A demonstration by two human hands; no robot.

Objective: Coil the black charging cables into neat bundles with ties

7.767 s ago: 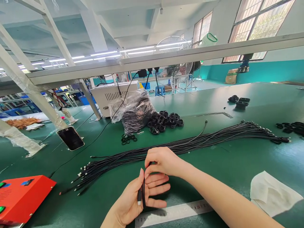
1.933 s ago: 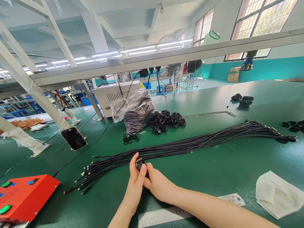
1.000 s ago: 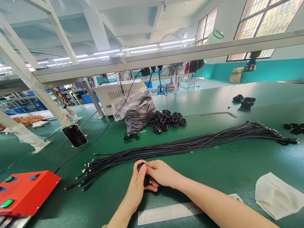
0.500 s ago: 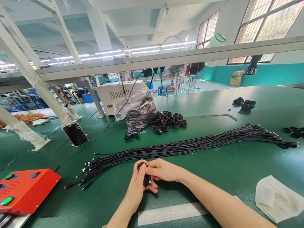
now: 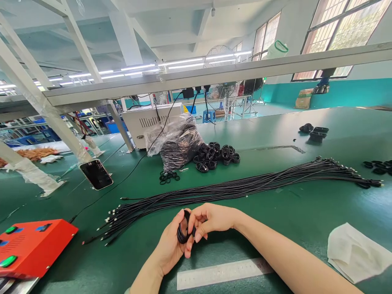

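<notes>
My left hand point(image 5: 168, 241) cups a small coil of black cable point(image 5: 183, 231) against its fingers, just in front of the long bundle of black cables point(image 5: 232, 190). The coil stands on edge, and its lower loops show below my fingertips. My right hand point(image 5: 211, 219) comes in from the right, with its fingers pinching the coil's right side and the cable end. Part of the coil is hidden behind those fingers. Both hands are above the green work table point(image 5: 284, 220), with a white ruler point(image 5: 224, 273) below them.
Coiled black cables point(image 5: 216, 157) lie beside a plastic bag of coils point(image 5: 175, 143). A red box with green buttons point(image 5: 35, 245) is at the left, a phone point(image 5: 96, 174) farther back, and a white cloth point(image 5: 357, 253) at the right.
The cable in my hands now forms a tight, visible coil. My left hand has turned its palm toward me, and my right fingers have shifted onto the coil's right side.
</notes>
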